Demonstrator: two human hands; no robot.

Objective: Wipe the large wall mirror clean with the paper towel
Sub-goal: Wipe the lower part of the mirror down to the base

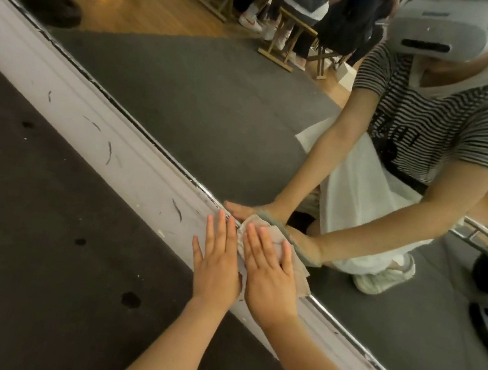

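The large wall mirror fills the upper right of the view, its lower edge running diagonally above a white baseboard. A crumpled greyish paper towel lies against the mirror's bottom edge. My right hand presses flat on the towel with straight fingers. Beside it, my left hand lies flat on the baseboard, fingertips touching the towel's left end. Both hands and the towel are reflected in the glass.
Dark grey carpet with a few dark spots covers the floor below the baseboard. The mirror reflects a crouching person in a striped shirt, wooden stools, seated people, weight plates and wooden flooring.
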